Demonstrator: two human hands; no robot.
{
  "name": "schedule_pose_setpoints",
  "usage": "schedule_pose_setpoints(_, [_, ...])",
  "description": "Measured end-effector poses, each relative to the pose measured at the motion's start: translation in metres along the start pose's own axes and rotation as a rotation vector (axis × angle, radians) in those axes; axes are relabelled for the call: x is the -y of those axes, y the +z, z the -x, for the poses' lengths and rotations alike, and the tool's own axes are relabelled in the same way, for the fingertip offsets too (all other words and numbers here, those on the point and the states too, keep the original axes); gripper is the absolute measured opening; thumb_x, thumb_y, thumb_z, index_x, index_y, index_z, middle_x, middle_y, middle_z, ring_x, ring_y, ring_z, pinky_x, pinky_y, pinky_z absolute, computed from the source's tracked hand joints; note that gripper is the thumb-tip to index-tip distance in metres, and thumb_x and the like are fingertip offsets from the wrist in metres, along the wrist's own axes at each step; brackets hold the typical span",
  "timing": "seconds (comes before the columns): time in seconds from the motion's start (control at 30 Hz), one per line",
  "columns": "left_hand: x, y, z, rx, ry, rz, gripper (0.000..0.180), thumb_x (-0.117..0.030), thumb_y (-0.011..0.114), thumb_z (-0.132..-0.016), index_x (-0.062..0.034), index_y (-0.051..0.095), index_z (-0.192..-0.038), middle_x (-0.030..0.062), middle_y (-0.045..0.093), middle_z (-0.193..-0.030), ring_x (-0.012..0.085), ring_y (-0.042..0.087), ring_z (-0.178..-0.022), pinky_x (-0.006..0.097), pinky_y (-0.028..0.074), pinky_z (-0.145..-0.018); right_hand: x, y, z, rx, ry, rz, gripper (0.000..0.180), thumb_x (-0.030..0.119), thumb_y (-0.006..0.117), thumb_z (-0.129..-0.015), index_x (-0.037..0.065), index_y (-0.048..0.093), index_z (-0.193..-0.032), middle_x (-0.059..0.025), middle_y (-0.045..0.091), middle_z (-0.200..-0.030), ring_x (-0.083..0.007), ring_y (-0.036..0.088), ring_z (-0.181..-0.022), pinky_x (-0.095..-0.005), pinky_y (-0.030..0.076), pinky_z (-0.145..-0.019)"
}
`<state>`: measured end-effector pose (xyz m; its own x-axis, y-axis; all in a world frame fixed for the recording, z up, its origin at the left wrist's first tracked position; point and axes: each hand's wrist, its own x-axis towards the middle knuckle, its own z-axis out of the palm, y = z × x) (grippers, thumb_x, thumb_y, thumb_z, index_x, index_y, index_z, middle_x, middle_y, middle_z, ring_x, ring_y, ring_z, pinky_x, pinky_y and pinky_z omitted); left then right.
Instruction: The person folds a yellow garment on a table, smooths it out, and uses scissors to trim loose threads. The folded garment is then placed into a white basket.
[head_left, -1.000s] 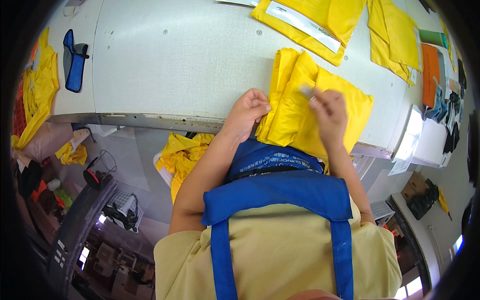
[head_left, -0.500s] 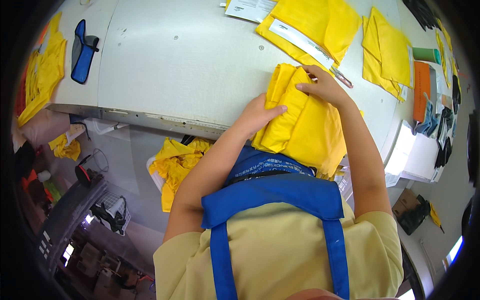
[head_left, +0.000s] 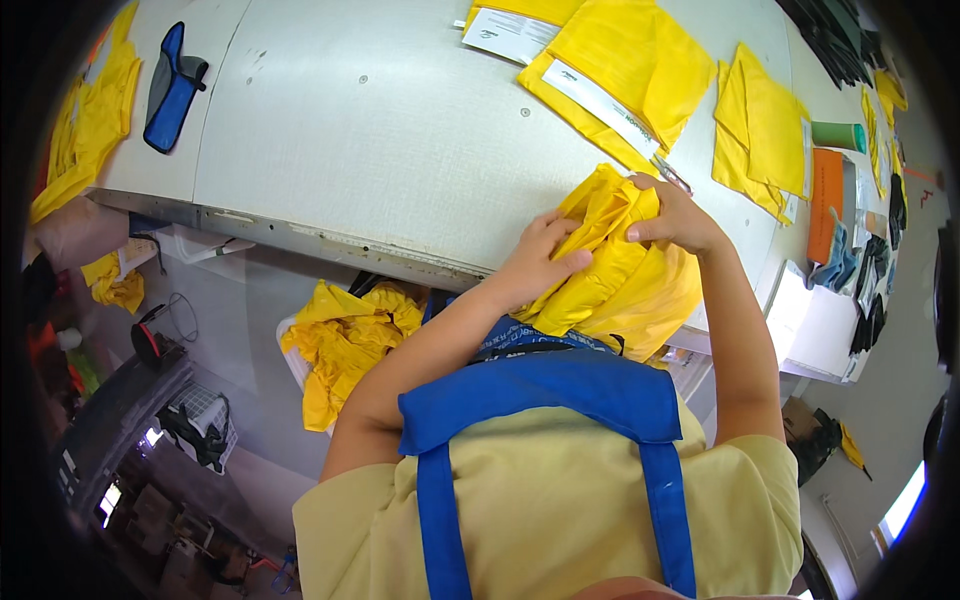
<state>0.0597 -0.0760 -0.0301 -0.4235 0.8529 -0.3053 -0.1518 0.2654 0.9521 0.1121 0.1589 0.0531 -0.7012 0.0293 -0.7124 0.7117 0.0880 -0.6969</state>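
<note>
A bundle of folded yellow fabric (head_left: 610, 285) lies at the table's near edge, against the front of my blue apron (head_left: 540, 385). My left hand (head_left: 545, 262) grips its left side, thumb on top and fingers partly tucked into the folds. At the far right corner, my right hand (head_left: 678, 216) pinches the fabric, thumb on the near face and fingertips hidden behind. The upper folds look loose and crumpled. Just beyond my right hand lies a small pair of thread snips (head_left: 673, 175), next to flat folded yellow pieces (head_left: 625, 75) with a white printed strip.
More folded yellow pieces (head_left: 765, 130) lie to the right, near a green roll (head_left: 838, 136) and an orange box (head_left: 824, 205). A blue and grey pouch (head_left: 175, 95) is at the far left. Below the table edge, a white bin (head_left: 294, 352) holds crumpled yellow fabric (head_left: 350, 335).
The neat roll in the yellow bundle has loosened and crumpled at the top. Both hands and the bundle are lower in view, closer to me. My left hand has shifted slightly right.
</note>
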Motion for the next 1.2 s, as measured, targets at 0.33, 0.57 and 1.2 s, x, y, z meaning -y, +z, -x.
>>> schedule_pose_setpoints(0.33, [-0.011, -0.005, -0.012, -0.02, -0.098, 0.101, 0.041, -0.033, 0.042, -0.098, 0.0005, 0.052, -0.12, 0.021, 0.062, -0.105, 0.0336, 0.059, -0.1, 0.036, 0.044, -0.089, -0.004, 0.001, 0.009, -0.042, -0.046, 0.045, 0.081, 0.03, 0.085, -0.06, 0.002, 0.049, -0.128, -0.0063, 0.06, -0.107, -0.0142, 0.058, -0.096, -0.0256, 0.049, -0.079])
schedule_pose_setpoints(0.57, [-0.037, -0.028, -0.018, 0.217, -0.436, 0.415, 0.034, -0.024, 0.043, -0.096, -0.0024, 0.055, -0.121, 0.0099, 0.061, -0.111, 0.0181, 0.059, -0.094, 0.031, 0.046, -0.085, -0.004, -0.003, 0.015, -0.071, 0.042, 0.036, 0.086, 0.029, 0.084, -0.058, 0.0, 0.048, -0.13, -0.0104, 0.058, -0.111, -0.0144, 0.062, -0.081, -0.024, 0.052, -0.064])
schedule_pose_setpoints(1.2, [0.022, -0.016, -0.04, -0.026, 0.113, -0.226, 0.018, -0.016, 0.058, -0.087, -0.0079, 0.062, -0.103, 0.0163, 0.067, -0.088, 0.0339, 0.064, -0.085, 0.039, 0.05, -0.073, -0.01, -0.003, 0.015, -0.109, -0.123, 0.109, 0.075, 0.043, 0.065, -0.084, 0.005, 0.035, -0.142, -0.0132, 0.042, -0.139, -0.0245, 0.041, -0.127, -0.034, 0.03, -0.106])
